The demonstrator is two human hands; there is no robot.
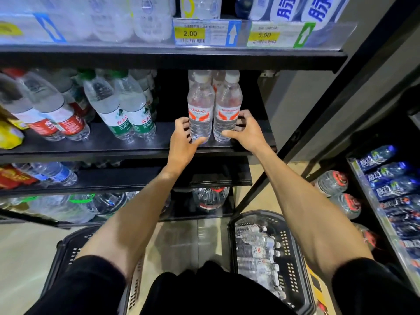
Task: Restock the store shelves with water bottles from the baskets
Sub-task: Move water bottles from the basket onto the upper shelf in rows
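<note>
Two clear water bottles with white caps and red-and-white labels stand upright side by side on the black middle shelf [127, 144]. My left hand [183, 142] grips the lower part of the left bottle [200, 105]. My right hand [246, 130] curls round the base of the right bottle [228, 105]. More of the same bottles stand behind them. On the floor at my right a black basket [293, 258] holds several lying water bottles [256, 248]. A second black basket [68, 248] sits at my left, its inside hidden by my arm.
Green-labelled bottles [127, 110] and red-labelled bottles [52, 114] stand further left on the same shelf. The shelf above carries price tags [205, 32]. Lower shelves hold large jugs [210, 196]. A rack of blue-labelled bottles [391, 185] stands to the right.
</note>
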